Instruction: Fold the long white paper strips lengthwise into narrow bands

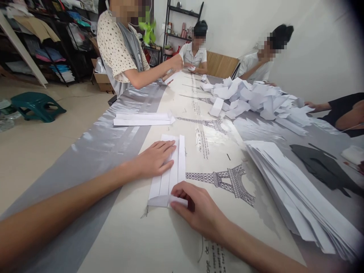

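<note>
A white sheet of paper (166,182) with several lengthwise creases lies before me on the printed tablecloth. My left hand (156,159) rests flat on its far part, fingers stretched out. At the near end, my right hand (196,206) pinches the paper's edge between thumb and fingers, where a short flap is turned up. Beyond my left hand, folded white paper strips (143,119) lie across the cloth. To the right is a fanned stack of long white papers (298,193).
A large heap of folded white papers (256,96) covers the table's far right. Near it lies a dark grey flat object (318,167). A person (122,53) stands at the far left; other people sit around the table. A green stool (38,105) stands on the floor.
</note>
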The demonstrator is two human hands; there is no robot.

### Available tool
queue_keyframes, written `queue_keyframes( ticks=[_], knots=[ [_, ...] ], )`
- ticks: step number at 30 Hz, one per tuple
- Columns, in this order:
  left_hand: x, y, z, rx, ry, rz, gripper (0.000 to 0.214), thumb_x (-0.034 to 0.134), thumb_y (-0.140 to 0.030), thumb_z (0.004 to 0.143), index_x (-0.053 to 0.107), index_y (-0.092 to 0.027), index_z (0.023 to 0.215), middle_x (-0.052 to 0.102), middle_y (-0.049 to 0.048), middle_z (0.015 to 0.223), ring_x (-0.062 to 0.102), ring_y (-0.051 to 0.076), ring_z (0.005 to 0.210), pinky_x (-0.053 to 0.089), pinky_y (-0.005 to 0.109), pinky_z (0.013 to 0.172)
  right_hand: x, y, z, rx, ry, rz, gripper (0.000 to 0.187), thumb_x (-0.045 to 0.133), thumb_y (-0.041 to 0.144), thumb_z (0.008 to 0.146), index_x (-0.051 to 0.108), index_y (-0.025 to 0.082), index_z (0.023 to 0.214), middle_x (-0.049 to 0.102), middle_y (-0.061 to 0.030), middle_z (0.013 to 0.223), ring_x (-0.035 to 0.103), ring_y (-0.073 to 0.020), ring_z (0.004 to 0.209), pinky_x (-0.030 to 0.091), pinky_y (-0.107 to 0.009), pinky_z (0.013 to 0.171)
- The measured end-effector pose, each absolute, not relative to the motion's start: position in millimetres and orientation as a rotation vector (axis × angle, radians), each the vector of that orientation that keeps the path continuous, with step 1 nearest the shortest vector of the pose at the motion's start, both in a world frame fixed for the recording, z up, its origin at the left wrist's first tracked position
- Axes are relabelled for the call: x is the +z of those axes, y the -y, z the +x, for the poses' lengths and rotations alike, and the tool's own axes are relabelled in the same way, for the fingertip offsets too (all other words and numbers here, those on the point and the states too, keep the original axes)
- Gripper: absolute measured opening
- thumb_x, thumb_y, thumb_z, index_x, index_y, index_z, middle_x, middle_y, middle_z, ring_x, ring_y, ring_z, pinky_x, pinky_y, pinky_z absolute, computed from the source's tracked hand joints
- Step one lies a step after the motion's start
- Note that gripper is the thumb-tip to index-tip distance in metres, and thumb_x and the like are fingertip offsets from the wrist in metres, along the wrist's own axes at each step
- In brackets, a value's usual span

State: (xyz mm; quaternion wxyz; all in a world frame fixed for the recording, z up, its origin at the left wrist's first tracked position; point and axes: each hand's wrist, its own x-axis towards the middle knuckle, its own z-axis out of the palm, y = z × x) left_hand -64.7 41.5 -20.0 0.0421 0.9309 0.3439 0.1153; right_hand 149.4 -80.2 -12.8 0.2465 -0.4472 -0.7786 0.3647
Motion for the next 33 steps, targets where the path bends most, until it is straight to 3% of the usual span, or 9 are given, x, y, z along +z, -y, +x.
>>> queue_keyframes(
  ticks=[7, 9, 12, 16, 21, 33],
  knots=[
    [-20, -41, -64, 0.354, -1.061, 2.856, 0.05, 0.034, -0.041, 0.106, 0.041, -0.014, 0.147, 0.04, 0.0154, 0.16, 0.037, 0.03, 0.146, 0.029, 0.046, 0.119, -20, 80, 150, 0.786, 2.197, -1.107, 0.013, 0.064, 0.012, 0.092, 0.06, 0.021, 0.101, 0.057, -0.0032, 0.107, 0.048, -0.0092, 0.066, 0.048, -0.024, 0.061],
    [-19, -40, -64, 0.35, -1.064, 2.849, 0.05, 0.035, -0.041, 0.106, 0.041, -0.014, 0.147, 0.039, 0.0151, 0.16, 0.036, 0.03, 0.147, 0.028, 0.046, 0.12, -22, 81, 150, 0.549, 2.283, -0.985, 0.009, 0.06, 0.012, 0.097, 0.063, 0.02, 0.096, 0.059, -0.0053, 0.111, 0.052, -0.0132, 0.077, 0.05, -0.027, 0.069],
    [-18, -40, -64, 0.333, -1.063, 2.856, 0.051, 0.035, -0.041, 0.106, 0.04, -0.013, 0.148, 0.039, 0.0157, 0.16, 0.035, 0.031, 0.147, 0.028, 0.047, 0.12, -19, 83, 153, 0.119, 2.435, -0.816, 0.019, 0.054, 0.006, 0.099, 0.067, 0.018, 0.093, 0.065, -0.0071, 0.105, 0.053, -0.02, 0.093, 0.048, -0.034, 0.078],
    [-17, -40, -64, 0.31, -1.07, 2.874, 0.051, 0.034, -0.04, 0.106, 0.04, -0.011, 0.148, 0.039, 0.0172, 0.16, 0.035, 0.03, 0.147, 0.027, 0.046, 0.121, -9, 89, 159, -0.184, 2.636, -0.657, 0.024, 0.048, 0.004, 0.1, 0.068, 0.01, 0.111, 0.072, -0.0104, 0.099, 0.057, -0.0236, 0.097, 0.047, -0.038, 0.078],
    [-18, -39, -64, 0.328, -1.064, 2.872, 0.05, 0.035, -0.04, 0.105, 0.041, -0.011, 0.146, 0.039, 0.0181, 0.16, 0.035, 0.031, 0.147, 0.029, 0.047, 0.121, -4, 109, 163, -0.389, 2.773, -0.648, 0.039, 0.049, 0.003, 0.094, 0.06, -0.004, 0.131, 0.07, -0.022, 0.126, 0.059, -0.0295, 0.114, 0.049, -0.042, 0.093],
    [-17, -39, -65, 0.332, -1.059, 2.841, 0.049, 0.035, -0.039, 0.106, 0.04, -0.013, 0.148, 0.039, 0.0161, 0.16, 0.035, 0.031, 0.147, 0.028, 0.047, 0.121, -12, 125, 160, -0.488, 2.705, -0.807, 0.044, 0.046, 0.008, 0.091, 0.063, 0.001, 0.131, 0.069, -0.0155, 0.133, 0.066, -0.0309, 0.11, 0.052, -0.041, 0.089]
  ],
)
